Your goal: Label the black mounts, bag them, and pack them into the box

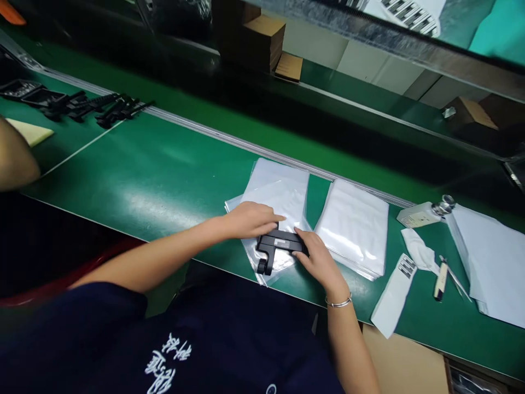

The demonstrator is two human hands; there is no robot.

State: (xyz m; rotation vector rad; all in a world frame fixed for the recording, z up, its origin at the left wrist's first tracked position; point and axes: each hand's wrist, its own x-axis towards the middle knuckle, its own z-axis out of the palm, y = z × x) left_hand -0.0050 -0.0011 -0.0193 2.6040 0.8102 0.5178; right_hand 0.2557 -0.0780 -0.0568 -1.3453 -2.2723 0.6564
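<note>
A black plastic part (283, 242) with a small light label lies over clear plastic bags near the table's front edge. My right hand (318, 251) grips its right end between thumb and fingers. At its upper left is my left hand (254, 220), fingers stretched towards the part and close together over the bags; whether it presses on the part is hard to tell. Beneath and behind lies a stack of clear bags (279, 183). A second stack of bags (355, 219) sits just to the right of my right hand.
Black parts (110, 106) lie at the far left, near another person's arm (16, 156). On the right are a bottle (418, 214), a label sheet (394, 301), a cutter (441, 280), tweezers and white sheets (496, 262). A metal-edged shelf (369, 38) hangs above.
</note>
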